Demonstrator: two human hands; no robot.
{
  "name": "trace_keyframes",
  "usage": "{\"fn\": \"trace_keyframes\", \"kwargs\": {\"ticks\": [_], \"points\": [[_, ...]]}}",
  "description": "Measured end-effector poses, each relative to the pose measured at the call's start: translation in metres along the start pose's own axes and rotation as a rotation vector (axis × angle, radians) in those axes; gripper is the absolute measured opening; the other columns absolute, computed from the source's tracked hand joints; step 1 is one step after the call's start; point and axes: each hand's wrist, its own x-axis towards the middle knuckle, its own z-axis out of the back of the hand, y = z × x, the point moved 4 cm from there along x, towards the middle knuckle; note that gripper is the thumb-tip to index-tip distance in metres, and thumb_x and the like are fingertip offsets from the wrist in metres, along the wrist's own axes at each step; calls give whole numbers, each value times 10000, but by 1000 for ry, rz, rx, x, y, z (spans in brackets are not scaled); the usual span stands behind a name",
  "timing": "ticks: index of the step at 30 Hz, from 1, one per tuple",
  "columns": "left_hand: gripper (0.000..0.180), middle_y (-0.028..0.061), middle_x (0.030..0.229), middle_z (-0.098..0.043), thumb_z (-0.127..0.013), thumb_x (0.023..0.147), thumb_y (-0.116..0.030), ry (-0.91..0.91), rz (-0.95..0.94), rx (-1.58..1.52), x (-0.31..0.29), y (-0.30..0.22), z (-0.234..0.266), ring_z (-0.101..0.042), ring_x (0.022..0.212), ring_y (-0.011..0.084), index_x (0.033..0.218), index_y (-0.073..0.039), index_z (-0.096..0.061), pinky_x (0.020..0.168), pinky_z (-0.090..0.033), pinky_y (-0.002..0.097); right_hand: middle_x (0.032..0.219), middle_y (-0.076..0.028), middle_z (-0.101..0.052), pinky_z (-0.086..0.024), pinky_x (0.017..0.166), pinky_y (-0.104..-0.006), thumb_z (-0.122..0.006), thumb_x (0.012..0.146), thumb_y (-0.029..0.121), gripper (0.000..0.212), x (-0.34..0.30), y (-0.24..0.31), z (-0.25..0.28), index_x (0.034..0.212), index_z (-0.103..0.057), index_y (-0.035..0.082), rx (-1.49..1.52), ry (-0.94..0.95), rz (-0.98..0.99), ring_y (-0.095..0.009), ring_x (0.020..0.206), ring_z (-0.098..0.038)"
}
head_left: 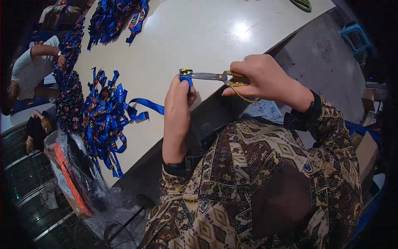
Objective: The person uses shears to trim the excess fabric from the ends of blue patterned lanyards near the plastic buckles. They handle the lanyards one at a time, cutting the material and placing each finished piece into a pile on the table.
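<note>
My right hand [269,79] grips a pair of scissors [209,76] with dark blades and gold-coloured handles. The blades point left, and their tips meet the end of a blue printed strap [185,79]. That strap is pinched upright between the thumb and fingers of my left hand [177,103]. A blue band [149,104] runs from behind my left wrist toward a heap of blue patterned straps [105,120] on the pale table [207,33]. Whether the blades stand apart or closed on the strap's edge is too small to tell.
Another heap of straps [116,20] lies at the far left, and a long row [68,91] runs along the table's left side. Two people work beyond it. A plastic-wrapped orange item [70,178] is at lower left. A blue stool [355,37] stands at right.
</note>
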Motion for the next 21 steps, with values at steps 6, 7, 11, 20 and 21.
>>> {"fn": "trace_keyframes", "kwargs": {"ticks": [6, 7, 11, 20, 21], "points": [[218, -32, 664, -350, -373, 926, -228, 33, -18, 35, -2, 0, 0, -292, 593, 51, 791, -64, -423, 536, -257, 201, 543, -85, -467, -357, 471, -357, -695, 685, 425, 412, 2, 0, 1, 695, -517, 54, -30, -47, 94, -262, 518, -492], [218, -32, 664, -350, -373, 926, -228, 32, -18, 35, -3, 0, 1, -292, 593, 51, 791, -64, -423, 536, -257, 201, 541, -81, -467, -358, 471, -357, -698, 682, 420, 407, 2, -1, 1, 694, -516, 56, -38, -53, 104, -261, 516, -491], [211, -34, 663, -355, -375, 926, -217, 104, 43, 5, -3, -1, 0, -293, 592, 44, 794, -62, -429, 534, -257, 194, 536, -69, -466, -357, 467, -357, -704, 674, 408, 396, 1, -3, 1, 687, -514, 61, -60, -73, 105, -259, 512, -490], [198, -39, 670, -366, -380, 924, -202, 84, 15, -30, -4, -4, 1, -305, 601, 32, 803, -59, -441, 535, -252, 182, 523, -68, -458, -359, 462, -357, -705, 674, 398, 392, 6, 3, 4, 663, -499, 64, -118, -118, 153, -261, 508, -493], [196, -39, 670, -368, -381, 923, -202, 74, 11, -33, -5, -5, 1, -304, 600, 32, 804, -58, -442, 533, -251, 184, 523, -68, -458, -359, 462, -357, -705, 674, 398, 392, 6, 3, 3, 663, -499, 64, -118, -118, 153, -261, 508, -493]]}}
